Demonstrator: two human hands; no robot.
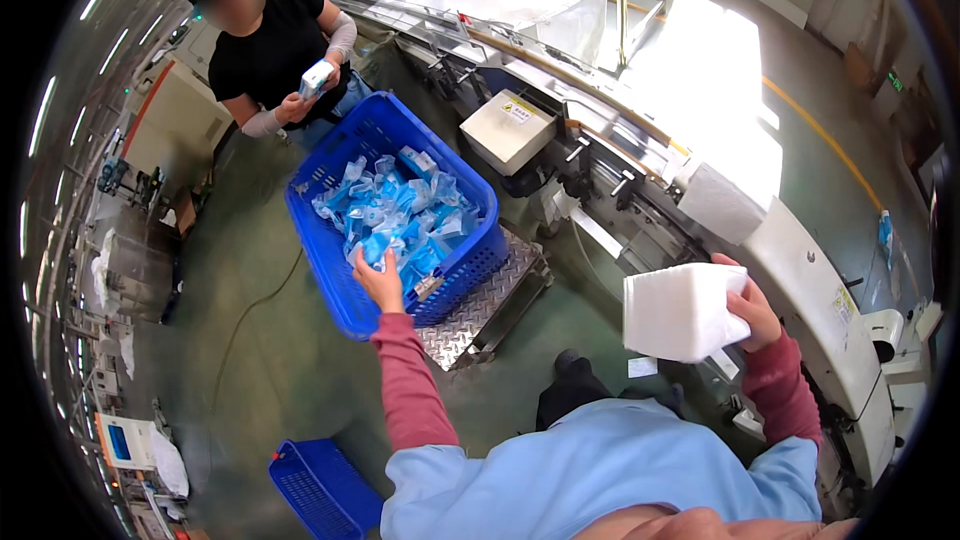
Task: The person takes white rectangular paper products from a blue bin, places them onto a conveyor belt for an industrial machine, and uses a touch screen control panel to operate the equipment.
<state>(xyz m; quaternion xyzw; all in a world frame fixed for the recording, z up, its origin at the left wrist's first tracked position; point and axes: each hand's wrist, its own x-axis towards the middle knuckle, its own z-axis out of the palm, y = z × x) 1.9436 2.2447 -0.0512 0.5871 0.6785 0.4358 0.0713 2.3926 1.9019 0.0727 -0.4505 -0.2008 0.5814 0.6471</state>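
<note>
My right hand (752,315) grips a white, block-shaped stack of soft sheets (672,312), with fine layers along one edge. It is held up in front of me on the right, beside the machine. My left hand (380,283) reaches over the near rim of a large blue basket (340,305). Its thumb and fingers curl round a crumpled blue-and-clear plastic wrapper (377,246); part of the grip is hard to make out. More crumpled wrappers (400,202) in blue and clear film fill the basket.
The basket rests on a metal tread-plate stand (485,315). A long conveyor machine (600,150) with a beige box (508,130) runs along the right. Across the basket a co-worker (270,50) holds a small white-and-blue pack (316,78). Another blue basket (318,490) sits on the floor, lower left.
</note>
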